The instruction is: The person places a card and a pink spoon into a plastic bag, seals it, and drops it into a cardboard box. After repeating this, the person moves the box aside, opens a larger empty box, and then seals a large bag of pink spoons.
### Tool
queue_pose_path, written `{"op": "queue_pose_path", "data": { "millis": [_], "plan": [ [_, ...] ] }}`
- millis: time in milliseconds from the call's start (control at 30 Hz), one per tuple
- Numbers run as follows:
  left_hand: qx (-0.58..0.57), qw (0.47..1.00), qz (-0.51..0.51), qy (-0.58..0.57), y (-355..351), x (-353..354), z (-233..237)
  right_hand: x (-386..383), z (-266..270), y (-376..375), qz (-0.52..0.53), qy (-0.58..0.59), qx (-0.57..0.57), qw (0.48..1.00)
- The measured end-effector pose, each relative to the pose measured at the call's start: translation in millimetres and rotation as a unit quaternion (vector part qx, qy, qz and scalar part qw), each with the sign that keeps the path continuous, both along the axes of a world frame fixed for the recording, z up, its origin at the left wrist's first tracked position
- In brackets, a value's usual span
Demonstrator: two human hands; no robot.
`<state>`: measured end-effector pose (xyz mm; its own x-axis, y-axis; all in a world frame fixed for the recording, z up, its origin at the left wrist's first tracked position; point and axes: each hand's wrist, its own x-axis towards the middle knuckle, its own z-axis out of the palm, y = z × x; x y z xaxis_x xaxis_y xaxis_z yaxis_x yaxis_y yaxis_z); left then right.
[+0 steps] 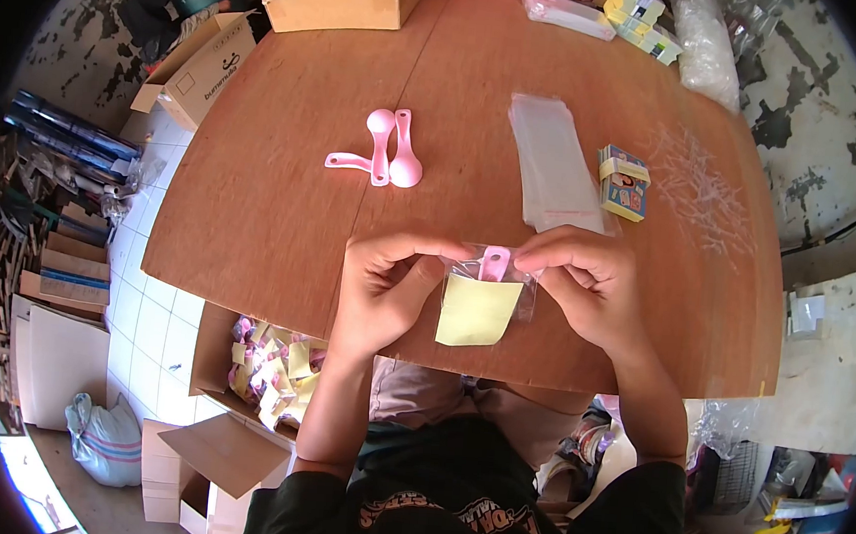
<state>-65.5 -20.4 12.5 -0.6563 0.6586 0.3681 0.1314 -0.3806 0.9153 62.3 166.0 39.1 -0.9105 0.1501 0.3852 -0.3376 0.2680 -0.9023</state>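
Left hand (397, 283), right hand (588, 283) pinching bag (526, 302) by top edge, either side of spoon (494, 265). Bag likely handling light, slippery, limp; edge beside spoon probably giving best hold.

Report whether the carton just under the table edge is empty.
Not empty: the carton holds piled pink and yellow pieces; its depth is hidden.

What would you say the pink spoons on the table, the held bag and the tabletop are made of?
Spoons: probably molded plastic, smooth, faintly shiny, evenly colored. Bag: apparently thin plastic film, glossy, since it is see-through and catches highlights. Tabletop: likely wood or plywood, low sheen, judging by its brown grain.
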Motion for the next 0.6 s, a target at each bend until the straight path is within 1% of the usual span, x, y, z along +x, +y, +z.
{"op": "queue_pose_path", "data": {
  "millis": [33,67,200,267,333,400,467,600],
  "plan": [
    [-0.007,1.000,0.003,0.004,-1,0,1,0,1,0,-0.002,-0.001,0.023,1.000],
    [-0.015,1.000,0.005,0.009,-1,0,2,0,0,-1,-0.001,-0.001,0.022,1.000],
    [0.007,1.000,-0.004,-0.003,-1,-2,1,2,0,-4,0.001,0.002,-0.007,1.000],
    [0.008,1.000,0.001,-0.029,1,3,5,0,-1,-7,0.005,0.001,-0.023,1.000],
    [-0.006,0.999,0.011,-0.030,3,4,3,-3,-5,-11,-0.011,0.034,-0.002,0.999],
    [-0.020,0.999,0.020,-0.031,2,3,-1,-2,-6,-12,-0.028,0.021,0.008,0.999],
    [-0.050,0.998,0.036,0.034,-3,-2,-5,-1,-6,-15,-0.044,0.008,0.019,0.999],
    [-0.010,1.000,0.027,0.009,-23,3,-5,2,2,-25,-0.013,0.019,0.040,0.999]
  ]
}}
